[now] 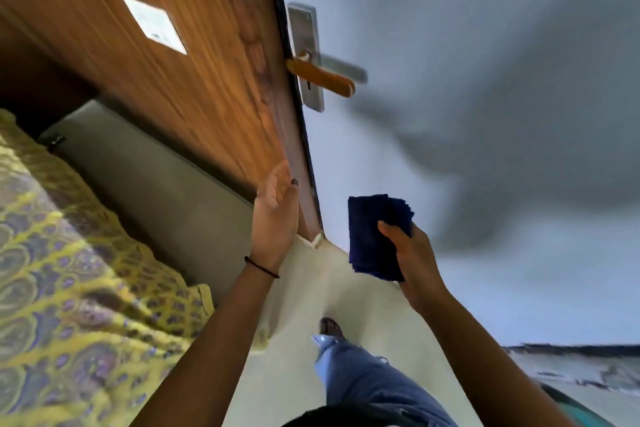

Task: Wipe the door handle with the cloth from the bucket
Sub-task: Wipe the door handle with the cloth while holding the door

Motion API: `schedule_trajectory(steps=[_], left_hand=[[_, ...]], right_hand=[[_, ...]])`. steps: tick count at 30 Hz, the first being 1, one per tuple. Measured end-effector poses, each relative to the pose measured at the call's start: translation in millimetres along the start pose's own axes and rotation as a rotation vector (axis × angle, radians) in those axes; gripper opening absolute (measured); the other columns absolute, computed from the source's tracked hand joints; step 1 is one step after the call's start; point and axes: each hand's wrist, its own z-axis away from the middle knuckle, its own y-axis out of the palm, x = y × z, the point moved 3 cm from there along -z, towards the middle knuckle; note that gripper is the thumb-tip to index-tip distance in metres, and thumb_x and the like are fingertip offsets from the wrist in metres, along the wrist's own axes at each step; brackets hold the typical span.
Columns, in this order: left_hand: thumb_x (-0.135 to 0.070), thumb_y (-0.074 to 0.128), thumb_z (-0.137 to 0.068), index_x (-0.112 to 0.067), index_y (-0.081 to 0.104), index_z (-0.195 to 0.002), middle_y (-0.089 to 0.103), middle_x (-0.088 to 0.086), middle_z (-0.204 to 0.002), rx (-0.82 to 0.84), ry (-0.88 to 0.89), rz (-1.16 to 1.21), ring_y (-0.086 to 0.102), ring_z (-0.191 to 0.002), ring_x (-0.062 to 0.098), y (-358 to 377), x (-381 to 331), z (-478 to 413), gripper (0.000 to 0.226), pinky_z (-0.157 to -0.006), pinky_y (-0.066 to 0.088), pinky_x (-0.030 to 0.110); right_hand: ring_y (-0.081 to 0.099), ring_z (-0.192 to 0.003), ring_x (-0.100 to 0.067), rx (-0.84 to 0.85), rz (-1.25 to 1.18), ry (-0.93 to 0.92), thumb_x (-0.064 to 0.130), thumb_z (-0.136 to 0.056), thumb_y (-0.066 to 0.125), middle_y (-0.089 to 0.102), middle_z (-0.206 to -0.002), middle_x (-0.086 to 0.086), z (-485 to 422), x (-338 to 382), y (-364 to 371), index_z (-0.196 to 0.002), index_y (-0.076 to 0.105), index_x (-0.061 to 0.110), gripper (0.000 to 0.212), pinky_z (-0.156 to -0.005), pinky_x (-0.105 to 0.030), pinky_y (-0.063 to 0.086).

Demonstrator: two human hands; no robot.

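1. Pale floor (332,288) runs up the middle of our tilted, motion-blurred view, between a wooden door (180,55) on the left and a grey-white wall (450,45) on the right.
2. We hold our left hand (275,218) open, fingers spread and palm turned toward the door edge. It grips nothing, and we cannot tell whether the fingertips touch the wood. A thin dark band (261,267) circles that wrist.
3. We hold our right hand (412,253) clamped on the folded dark blue cloth (370,236), thumb across its front face and fingers hidden behind it. The two hands are apart, with the door edge and floor showing between them.
4. The door handle (322,78) sits well above both hands, on a metal plate (306,55) at the door edge. It is a wood-coloured lever pointing right. A grey lever shape (343,68) lies just behind it; we cannot tell whether it is a reflection or a second lever. The cloth is well apart from the handle.
5. A white rectangular label (154,24) is fixed to the door face; its print is too blurred to read.
6. Patterned yellow fabric (69,253) fills the lower left and is cut off by the frame.
7. Our jeans leg (367,378) and one foot (330,328) show at the bottom.
8. Objects at the lower right corner are too smeared to identify.
9. No container is visible in this view.
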Motion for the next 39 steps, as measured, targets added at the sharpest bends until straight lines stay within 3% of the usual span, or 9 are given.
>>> schedule_trajectory(steps=[4, 7, 13, 16, 21, 24, 27, 35, 39], left_hand=[[-0.018, 0.05, -0.098, -0.022, 0.038, -0.142, 0.037, -0.011, -0.144, -0.013, 0.257, -0.126, 0.031, -0.129, -0.003, -26, -22, -78, 0.046, -0.113, 0.035, 0.034], [-0.019, 0.05, -0.098, -0.015, 0.032, -0.146, 0.022, 0.005, -0.157, -0.053, 0.387, -0.139, 0.021, -0.145, 0.013, -42, -27, -128, 0.051, -0.116, 0.029, 0.047], [-0.036, 0.043, -0.095, -0.007, 0.025, -0.148, 0.013, 0.022, -0.157, -0.067, 0.723, -0.252, 0.01, -0.148, 0.032, -43, -37, -214, 0.063, -0.119, 0.014, 0.054], [-0.017, 0.054, -0.092, -0.003, 0.023, -0.144, 0.015, 0.03, -0.153, -0.05, 0.924, -0.275, 0.011, -0.144, 0.039, -39, -43, -251, 0.062, -0.12, 0.009, 0.052], [-0.024, 0.058, -0.092, -0.011, 0.018, -0.143, 0.012, 0.022, -0.146, -0.011, 1.199, -0.291, -0.011, -0.146, 0.011, -50, -52, -298, 0.067, -0.12, 0.002, 0.042], [-0.032, 0.056, -0.091, -0.028, 0.003, -0.151, 0.014, 0.021, -0.146, 0.009, 1.327, -0.334, -0.017, -0.145, 0.008, -52, -53, -309, 0.08, -0.12, -0.006, 0.037], [-0.035, 0.054, -0.092, -0.027, -0.009, -0.151, -0.011, 0.003, -0.161, 0.024, 1.381, -0.331, -0.018, -0.145, 0.009, -49, -52, -313, 0.086, -0.12, -0.009, 0.036], [-0.038, 0.05, -0.093, -0.024, -0.009, -0.151, -0.023, -0.011, -0.157, -0.01, 1.434, -0.325, -0.018, -0.145, 0.01, -46, -49, -317, 0.084, -0.119, -0.012, 0.035], [-0.038, 0.051, -0.093, -0.022, -0.007, -0.152, -0.023, -0.009, -0.157, -0.022, 1.459, -0.318, -0.019, -0.146, 0.011, -45, -47, -319, 0.084, -0.119, -0.013, 0.035]], right_hand=[[0.066, -0.087, -0.008, -0.12, 0.028, -0.186, 0.017, -0.093, 0.057, 0.066, -0.097, 0.006, -37, 46, 49, -0.111, 0.057, 0.023, 0.02, -0.067, -0.021, 0.052], [0.062, -0.079, 0.0, -0.249, 0.007, -0.406, 0.012, -0.092, 0.058, 0.064, -0.091, 0.009, -47, 83, 79, -0.108, 0.057, 0.022, 0.018, -0.061, -0.011, 0.05], [0.055, -0.074, 0.008, -0.65, -0.006, -0.893, 0.009, -0.089, 0.057, 0.062, -0.079, 0.031, -59, 145, 109, -0.096, 0.055, 0.032, 0.025, -0.068, -0.009, 0.043], [0.053, -0.078, 0.012, -0.795, 0.103, -1.012, 0.001, -0.09, 0.054, 0.06, -0.085, 0.032, -72, 159, 136, -0.109, 0.053, 0.015, 0.023, -0.071, -0.006, 0.04], [0.059, -0.091, 0.001, -0.945, 0.311, -0.966, -0.003, -0.085, 0.052, 0.065, -0.103, 0.001, -100, 154, 189, -0.119, 0.057, 0.002, 0.036, -0.08, -0.005, 0.042], [0.058, -0.112, -0.024, -0.943, 0.556, -0.987, 0.002, -0.083, 0.054, 0.064, -0.119, -0.009, -117, 146, 214, -0.118, 0.06, 0.005, 0.035, -0.1, -0.036, 0.047], [0.053, -0.125, -0.032, -0.887, 0.889, -0.937, 0.008, -0.082, 0.058, 0.062, -0.129, -0.015, -128, 142, 232, -0.122, 0.061, 0.004, 0.04, -0.105, -0.056, 0.038], [0.034, -0.142, -0.029, -0.788, 1.258, -0.672, 0.064, -0.086, 0.041, 0.045, -0.149, -0.008, -142, 143, 247, -0.14, 0.048, 0.019, 0.071, -0.12, -0.048, 0.02], [0.041, -0.136, -0.032, -0.816, 1.399, -0.646, 0.049, -0.098, 0.031, 0.05, -0.145, -0.01, -141, 147, 239, -0.139, 0.049, 0.02, 0.054, -0.116, -0.044, 0.023]])
